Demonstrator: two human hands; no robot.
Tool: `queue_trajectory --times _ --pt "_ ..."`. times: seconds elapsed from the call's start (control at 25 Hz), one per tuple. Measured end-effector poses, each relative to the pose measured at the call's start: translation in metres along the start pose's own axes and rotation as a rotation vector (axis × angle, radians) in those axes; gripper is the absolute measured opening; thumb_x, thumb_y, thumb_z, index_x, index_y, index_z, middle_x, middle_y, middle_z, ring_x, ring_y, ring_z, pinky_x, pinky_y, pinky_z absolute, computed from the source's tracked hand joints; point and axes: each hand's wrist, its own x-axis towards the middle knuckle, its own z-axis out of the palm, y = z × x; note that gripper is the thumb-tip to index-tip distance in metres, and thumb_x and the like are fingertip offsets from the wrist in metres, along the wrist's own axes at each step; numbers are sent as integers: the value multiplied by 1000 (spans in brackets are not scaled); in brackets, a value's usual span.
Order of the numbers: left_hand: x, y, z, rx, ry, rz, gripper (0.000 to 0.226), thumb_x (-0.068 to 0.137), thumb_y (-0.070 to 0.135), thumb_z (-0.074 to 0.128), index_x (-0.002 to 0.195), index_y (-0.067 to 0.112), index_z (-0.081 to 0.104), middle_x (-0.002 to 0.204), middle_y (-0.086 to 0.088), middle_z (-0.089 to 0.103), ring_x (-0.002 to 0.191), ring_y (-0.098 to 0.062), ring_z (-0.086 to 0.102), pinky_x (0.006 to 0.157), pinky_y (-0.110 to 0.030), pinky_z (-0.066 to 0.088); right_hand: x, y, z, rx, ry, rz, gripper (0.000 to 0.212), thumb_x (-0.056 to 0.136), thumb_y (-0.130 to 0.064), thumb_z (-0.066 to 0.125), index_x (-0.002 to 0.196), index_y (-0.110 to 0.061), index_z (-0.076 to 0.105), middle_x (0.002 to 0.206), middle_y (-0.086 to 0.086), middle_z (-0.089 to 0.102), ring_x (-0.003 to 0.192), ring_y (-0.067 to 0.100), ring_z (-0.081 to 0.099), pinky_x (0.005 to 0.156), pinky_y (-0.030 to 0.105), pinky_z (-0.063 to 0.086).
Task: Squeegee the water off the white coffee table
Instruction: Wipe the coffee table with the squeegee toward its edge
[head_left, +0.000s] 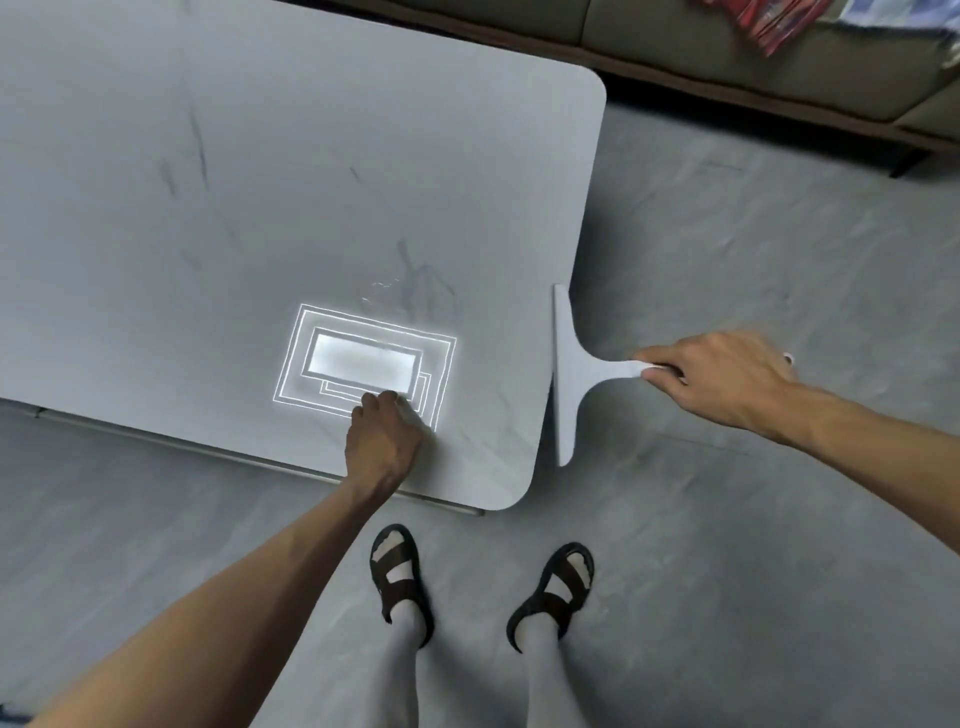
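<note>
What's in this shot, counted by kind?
Hands: 2, left and right
Squeegee: 1
Coffee table: 1
Sandals: 2, and
Sofa: 1
Total: 7

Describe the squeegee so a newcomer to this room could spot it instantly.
Find the white coffee table and go to its right-hand short edge. Just past that edge, over the grey floor, hangs the squeegee, its long blade parallel to the edge. It is the only tool here: pale, T-shaped, its handle gripped by the right hand.
</note>
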Motion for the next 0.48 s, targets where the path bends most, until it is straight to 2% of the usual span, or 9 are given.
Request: queue_trajectory --times 0.08,0.2,0.28,0.36,0.4,0.48 --pt "4 -5 -11 -127 66 -115 38 97 32 39 126 10 54 123 -12 63 114 -32 58 95 -39 47 22 -35 -10 50 2 -126 39 90 -60 21 115 -53 51 81 -13 68 72 18 64 53 26 43" --pt "16 -29 -33 -248 126 -269 40 94 25 44 130 8 49 124 -14 63 115 -34 58 92 -38 46 71 -119 -16 86 -105 -427 40 92 -61 22 122 -55 47 95 -14 67 85 18 64 55 26 36" --pt "25 -54 -48 -300 151 -351 44 90 17 49 132 7 47 126 -15 61 116 -35 57 92 -39 46 105 -180 -18 110 -177 -591 40 95 -58 25 127 -51 48 109 -14 67 98 19 62 67 33 44" --pt "31 -78 -61 -332 148 -399 49 86 11 53 134 6 45 127 -15 61 116 -35 58 90 -38 47 131 -231 -19 119 -204 -661 39 97 -56 28 126 -47 51 114 -11 67 101 20 61 75 37 47" --pt "33 -86 -65 -340 145 -412 52 85 9 53 136 6 43 128 -15 61 117 -35 58 91 -37 47 142 -246 -20 121 -194 -659 37 97 -55 29 124 -47 53 111 -9 67 97 21 61 70 34 45" --pt "39 -100 -70 -324 162 -423 59 84 9 53 141 8 37 133 -15 58 122 -34 56 96 -38 46 164 -263 -25 121 -141 -610 34 97 -53 31 115 -45 58 98 -8 68 83 19 58 55 28 31"
